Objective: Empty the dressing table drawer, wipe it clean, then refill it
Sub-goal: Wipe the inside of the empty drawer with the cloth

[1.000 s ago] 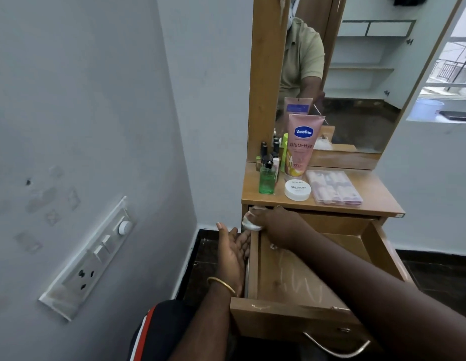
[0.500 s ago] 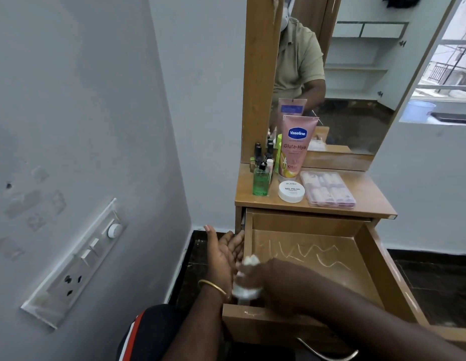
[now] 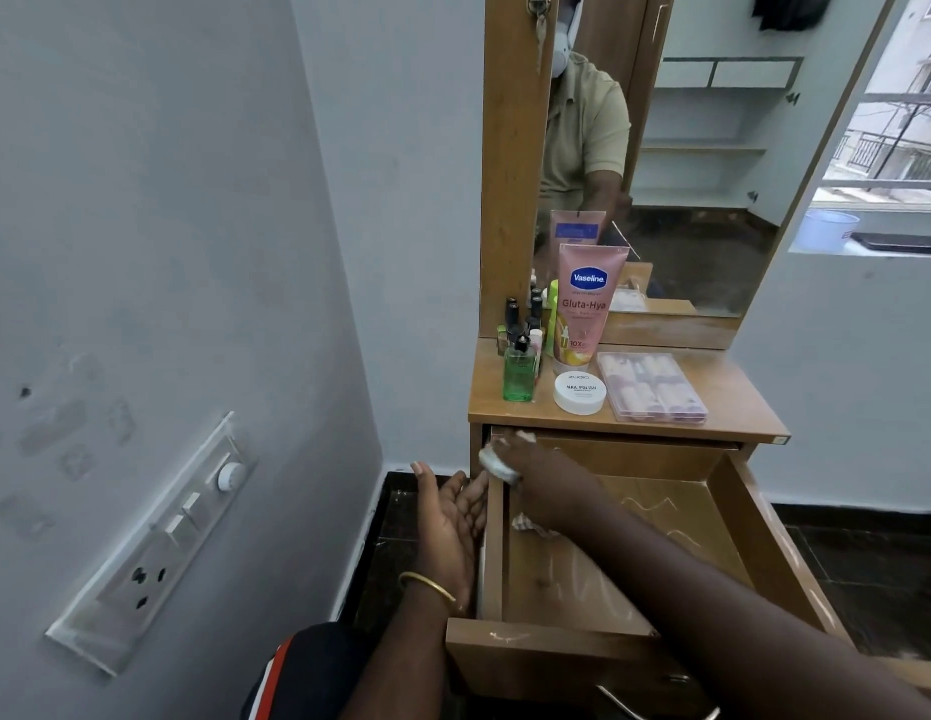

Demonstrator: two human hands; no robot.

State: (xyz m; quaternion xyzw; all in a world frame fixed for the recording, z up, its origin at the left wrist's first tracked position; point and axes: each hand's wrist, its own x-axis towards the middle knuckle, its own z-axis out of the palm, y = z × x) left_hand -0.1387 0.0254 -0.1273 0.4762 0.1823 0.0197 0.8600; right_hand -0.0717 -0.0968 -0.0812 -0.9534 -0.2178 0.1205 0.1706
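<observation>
Head view: at the bottom centre of the frame a wooden drawer (image 3: 598, 662) stands pulled out, and the left hand (image 3: 453, 517), fingers relaxed and palm up, rests just beside its left wall. The right hand (image 3: 536, 475) reaches across the drawer to its far left corner, fingers curled round a white cloth (image 3: 497, 462) pressed at the wall's top edge. Beyond, centre frame, the table (image 3: 733, 407) carries a green bottle (image 3: 518, 374), a white jar (image 3: 579, 392), a clear case (image 3: 650, 387) and a pink tube (image 3: 585, 304) before the mirror (image 3: 712, 148).
</observation>
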